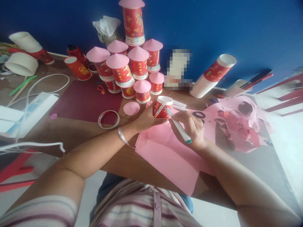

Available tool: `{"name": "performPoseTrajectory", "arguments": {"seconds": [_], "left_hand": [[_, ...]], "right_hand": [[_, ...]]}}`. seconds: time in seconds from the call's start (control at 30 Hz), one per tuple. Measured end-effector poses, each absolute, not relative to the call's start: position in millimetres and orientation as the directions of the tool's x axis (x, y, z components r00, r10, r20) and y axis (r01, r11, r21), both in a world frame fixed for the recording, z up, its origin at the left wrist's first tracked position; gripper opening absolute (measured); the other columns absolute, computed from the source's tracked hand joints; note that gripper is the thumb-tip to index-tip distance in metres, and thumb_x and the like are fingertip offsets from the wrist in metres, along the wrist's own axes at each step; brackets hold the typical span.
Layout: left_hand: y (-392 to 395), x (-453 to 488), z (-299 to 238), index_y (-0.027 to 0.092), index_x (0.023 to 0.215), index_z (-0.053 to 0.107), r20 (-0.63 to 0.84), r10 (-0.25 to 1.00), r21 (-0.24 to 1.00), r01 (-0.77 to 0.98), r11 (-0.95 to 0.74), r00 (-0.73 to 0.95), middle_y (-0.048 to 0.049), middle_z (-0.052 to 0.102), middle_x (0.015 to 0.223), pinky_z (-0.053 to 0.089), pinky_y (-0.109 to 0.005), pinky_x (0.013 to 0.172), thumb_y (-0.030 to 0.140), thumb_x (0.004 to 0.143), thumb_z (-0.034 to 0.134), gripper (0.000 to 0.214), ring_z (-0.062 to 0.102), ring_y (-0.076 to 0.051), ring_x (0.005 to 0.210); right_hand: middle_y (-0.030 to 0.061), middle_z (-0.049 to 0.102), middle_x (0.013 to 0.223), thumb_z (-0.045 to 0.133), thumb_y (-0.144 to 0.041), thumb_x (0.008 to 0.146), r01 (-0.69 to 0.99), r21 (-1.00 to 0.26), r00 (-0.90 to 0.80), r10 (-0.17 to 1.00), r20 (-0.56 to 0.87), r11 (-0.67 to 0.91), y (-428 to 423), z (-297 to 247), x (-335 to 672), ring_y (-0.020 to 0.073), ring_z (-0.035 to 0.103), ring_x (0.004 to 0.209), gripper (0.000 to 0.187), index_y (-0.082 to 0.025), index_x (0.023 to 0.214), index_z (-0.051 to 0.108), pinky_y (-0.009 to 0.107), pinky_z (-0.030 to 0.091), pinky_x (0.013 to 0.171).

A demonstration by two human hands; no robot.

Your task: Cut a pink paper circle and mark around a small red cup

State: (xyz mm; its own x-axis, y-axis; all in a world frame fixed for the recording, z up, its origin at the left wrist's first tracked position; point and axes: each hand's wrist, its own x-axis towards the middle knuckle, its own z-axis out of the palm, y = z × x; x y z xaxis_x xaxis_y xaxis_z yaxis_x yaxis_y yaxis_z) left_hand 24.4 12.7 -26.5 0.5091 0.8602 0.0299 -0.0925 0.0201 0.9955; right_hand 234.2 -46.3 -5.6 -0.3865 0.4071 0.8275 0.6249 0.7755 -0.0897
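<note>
My left hand point(149, 119) is closed around a red printed paper cup point(161, 111), gripping it from the left side with its white rim up. In my right hand point(193, 127) is a white marker pen point(181, 129) with a green end. Its tip meets the cup's near right side, or lies very close to it; I cannot tell which. Beneath both hands lie sheets of pink paper point(175, 157). Just left of the cup a pink paper disc point(131, 108) rests on the table. Behind it stand several red cups with pink cone roofs point(119, 71), some stacked.
Pink paper scraps point(246, 123) are heaped at the right. A cup stack point(213, 75) leans by the blue wall, near a pen holder point(236, 88). At left are a tape ring point(108, 119), a dark red sheet point(85, 101), a white power strip point(35, 115) and cables.
</note>
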Motion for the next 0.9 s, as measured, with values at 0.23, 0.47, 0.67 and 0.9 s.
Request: {"name": "performPoseTrajectory", "arguments": {"seconds": [0.23, 0.47, 0.67, 0.9], "left_hand": [[12.5, 23.3, -26.5, 0.021, 0.128, 0.065, 0.004, 0.871, 0.997, -0.071, 0.035, 0.492, -0.0075, 0.066, 0.116, 0.055, -0.049, 0.109, 0.049, 0.067, 0.106, 0.078, 0.066, -0.031, 0.120], [12.7, 21.9, -30.1, 0.021, 0.133, 0.063, -0.016, 0.881, 0.999, -0.032, 0.036, 0.472, -0.0103, 0.068, 0.126, 0.054, -0.053, 0.112, 0.055, 0.068, 0.104, 0.084, 0.067, -0.033, 0.123], [13.0, 21.7, -30.4, 0.020, 0.132, 0.061, -0.017, 0.879, 0.998, -0.045, 0.044, 0.476, -0.0115, 0.069, 0.128, 0.055, -0.053, 0.112, 0.056, 0.069, 0.103, 0.084, 0.067, -0.034, 0.125], [12.4, 21.7, -28.4, 0.021, 0.131, 0.061, -0.029, 0.880, 0.997, -0.045, 0.057, 0.474, -0.0111, 0.069, 0.128, 0.056, -0.052, 0.110, 0.051, 0.068, 0.104, 0.082, 0.067, -0.034, 0.125]], "right_hand": [[0.0031, 0.077, 0.091, 0.066, -0.005, 0.101, 0.623, -0.099, -0.401, 0.425, 0.811, 0.776, -48.7, -1.6, 230.7, 0.0171, 0.076, 0.075, 0.026, -0.021, 0.122, 0.065, 0.027, 0.057, 0.060], [-0.0002, 0.075, 0.087, 0.065, -0.003, 0.101, 0.618, -0.129, -0.401, 0.452, 0.797, 0.776, -52.3, 4.5, 224.7, 0.0151, 0.074, 0.070, 0.026, -0.022, 0.117, 0.061, 0.026, 0.055, 0.056], [-0.0005, 0.075, 0.086, 0.064, -0.005, 0.102, 0.624, -0.107, -0.409, 0.441, 0.799, 0.774, -51.7, 2.1, 224.5, 0.0151, 0.074, 0.068, 0.022, -0.023, 0.115, 0.061, 0.026, 0.057, 0.055], [-0.0004, 0.075, 0.086, 0.066, -0.005, 0.100, 0.621, -0.115, -0.408, 0.445, 0.797, 0.776, -51.5, 0.0, 224.3, 0.0162, 0.073, 0.067, 0.026, -0.023, 0.119, 0.063, 0.027, 0.057, 0.056]]}}
